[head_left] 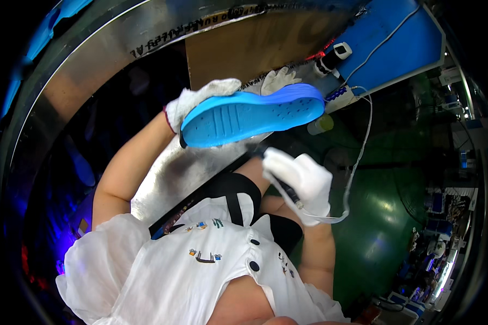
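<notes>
Your gloved left hand clamps the heel of a blue shoe sole, its long axis running out rightward; your gloved right hand, just below the sole's middle, grips a thin corded tool.

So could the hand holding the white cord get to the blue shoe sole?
Probably yes. The right hand, gloved and gripping a corded tool, sits just below the blue sole held in the left hand, with only open air between.
</notes>
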A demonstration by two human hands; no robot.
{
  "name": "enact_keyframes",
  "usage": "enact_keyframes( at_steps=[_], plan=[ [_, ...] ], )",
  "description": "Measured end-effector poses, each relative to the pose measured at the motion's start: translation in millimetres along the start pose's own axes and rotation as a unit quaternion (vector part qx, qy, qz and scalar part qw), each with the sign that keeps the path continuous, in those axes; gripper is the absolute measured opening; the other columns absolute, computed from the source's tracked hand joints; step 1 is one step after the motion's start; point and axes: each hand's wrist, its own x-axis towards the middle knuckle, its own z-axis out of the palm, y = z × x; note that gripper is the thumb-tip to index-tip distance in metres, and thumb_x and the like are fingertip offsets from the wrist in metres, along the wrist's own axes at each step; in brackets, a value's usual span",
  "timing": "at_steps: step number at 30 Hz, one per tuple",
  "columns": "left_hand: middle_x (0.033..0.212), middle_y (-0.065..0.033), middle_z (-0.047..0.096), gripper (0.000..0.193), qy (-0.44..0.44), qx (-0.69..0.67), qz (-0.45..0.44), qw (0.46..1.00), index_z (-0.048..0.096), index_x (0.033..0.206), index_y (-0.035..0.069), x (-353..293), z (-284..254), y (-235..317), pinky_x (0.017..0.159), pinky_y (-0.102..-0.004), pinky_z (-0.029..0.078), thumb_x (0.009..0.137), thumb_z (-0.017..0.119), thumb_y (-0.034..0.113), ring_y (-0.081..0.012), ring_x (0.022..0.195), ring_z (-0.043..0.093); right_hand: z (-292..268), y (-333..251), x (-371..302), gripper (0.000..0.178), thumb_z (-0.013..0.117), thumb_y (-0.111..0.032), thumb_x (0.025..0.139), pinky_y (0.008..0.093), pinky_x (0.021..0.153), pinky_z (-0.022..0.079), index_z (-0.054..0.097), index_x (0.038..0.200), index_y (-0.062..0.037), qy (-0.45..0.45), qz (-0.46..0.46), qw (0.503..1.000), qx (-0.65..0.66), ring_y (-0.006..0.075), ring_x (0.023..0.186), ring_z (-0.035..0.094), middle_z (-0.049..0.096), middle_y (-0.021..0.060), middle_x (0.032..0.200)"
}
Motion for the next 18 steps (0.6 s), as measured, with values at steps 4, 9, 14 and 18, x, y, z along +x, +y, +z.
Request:
enact_keyframes(
  at_steps=[4, 9, 14, 18],
  plan=[
    [0.124, -0.0228, 0.061, 0.083, -0.084, -0.183, 0.059, 0.978, 0.048, 0.139, -0.002, 5, 30, -19, 0.081, -0.0402, 0.060, 0.088, 0.058, 0.063, -0.0321, 0.098, 0.068, 2, -3, 8, 0.029, 0.080, -0.003, 0.071, 0.0320, 0.063, 0.050, 0.071, 0.098, -0.0037, 0.054, 0.091, 0.972, 0.211, 0.0243, 0.069, 0.061, 0.071, 0.0089, 0.086],
    [0.130, -0.0244, 0.057, 0.076, -0.100, -0.450, 0.080, 0.884, 0.041, 0.145, 0.004, 7, 50, -42, 0.091, -0.0542, 0.054, 0.095, 0.045, 0.060, -0.0390, 0.102, 0.066, 44, -9, 4, 0.024, 0.074, -0.002, 0.077, 0.0339, 0.066, 0.051, 0.071, 0.101, -0.0024, 0.089, -0.013, 0.994, 0.055, 0.0265, 0.073, 0.063, 0.070, 0.0104, 0.102],
    [0.129, -0.0355, 0.051, 0.092, -0.160, -0.265, 0.123, 0.943, 0.032, 0.150, 0.005, -38, 23, -16, 0.082, -0.0658, 0.051, 0.088, 0.046, 0.072, -0.0507, 0.105, 0.061, 21, -24, -14, 0.037, 0.076, -0.022, 0.084, 0.0261, 0.061, 0.044, 0.056, 0.108, -0.0021, 0.282, 0.180, 0.851, 0.405, 0.0130, 0.066, 0.054, 0.065, 0.0136, 0.091],
    [0.129, -0.0301, 0.054, 0.089, -0.144, -0.187, 0.294, 0.926, 0.039, 0.144, 0.002, -84, 46, 118, 0.080, -0.0535, 0.054, 0.092, 0.028, 0.073, -0.0412, 0.107, 0.061, 27, -7, -27, 0.038, 0.075, -0.025, 0.086, 0.0240, 0.062, 0.044, 0.055, 0.108, -0.0011, 0.292, 0.160, 0.850, 0.408, 0.0123, 0.065, 0.054, 0.065, 0.0141, 0.094]
  ],
)
